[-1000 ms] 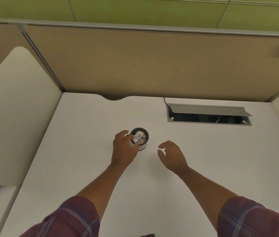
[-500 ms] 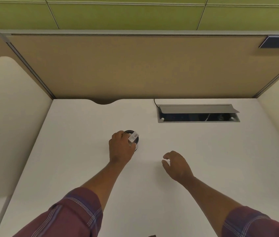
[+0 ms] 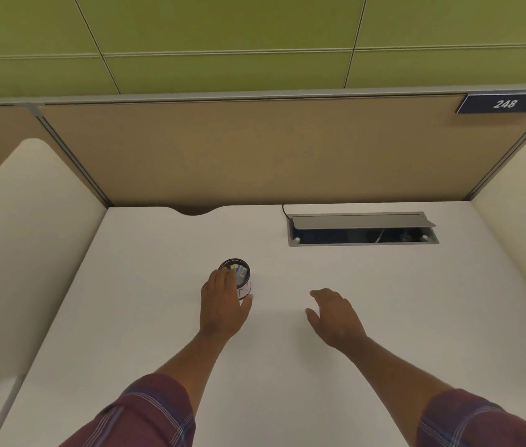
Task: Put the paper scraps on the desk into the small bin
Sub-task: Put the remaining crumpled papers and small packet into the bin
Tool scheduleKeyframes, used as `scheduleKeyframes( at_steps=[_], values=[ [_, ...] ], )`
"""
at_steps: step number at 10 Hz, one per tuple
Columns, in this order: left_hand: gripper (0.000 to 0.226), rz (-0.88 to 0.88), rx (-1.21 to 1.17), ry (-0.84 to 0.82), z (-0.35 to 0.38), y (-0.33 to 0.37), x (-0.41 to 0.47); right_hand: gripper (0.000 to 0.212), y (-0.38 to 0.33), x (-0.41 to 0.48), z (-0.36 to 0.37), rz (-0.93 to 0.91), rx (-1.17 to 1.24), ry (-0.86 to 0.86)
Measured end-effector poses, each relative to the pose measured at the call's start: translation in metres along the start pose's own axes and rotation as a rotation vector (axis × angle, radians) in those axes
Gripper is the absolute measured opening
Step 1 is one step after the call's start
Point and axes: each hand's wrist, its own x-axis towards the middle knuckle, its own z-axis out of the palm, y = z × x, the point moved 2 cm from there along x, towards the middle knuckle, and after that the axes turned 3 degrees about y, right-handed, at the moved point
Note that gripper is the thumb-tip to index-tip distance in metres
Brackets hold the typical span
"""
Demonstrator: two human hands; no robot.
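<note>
A small round bin with a dark rim stands on the white desk, left of centre. A pale paper scrap lies inside its mouth. My left hand covers the bin's near side, its fingertips at the left rim and its thumb spread down along the right wall, with nothing pinched between them. My right hand hovers over the desk to the right of the bin, fingers loosely apart and holding nothing. I see no loose scraps on the desk surface.
A grey cable hatch with its lid raised is set into the desk at the back right. Tan partition panels close off the back, and cream side screens stand at both sides.
My left hand held a paper scrap over the bin's mouth; the scrap now lies inside and the thumb has dropped away from the fingers. The right hand drifted slightly right. The camera tilted up.
</note>
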Motion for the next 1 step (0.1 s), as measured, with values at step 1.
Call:
scheduleKeyframes(
  at_steps=[1],
  values=[
    [0.077,0.039,0.023,0.011,0.0045,0.01,-0.0115,0.059,0.006,-0.0036,-0.0041,-0.005,-0.05,0.007]
  ],
)
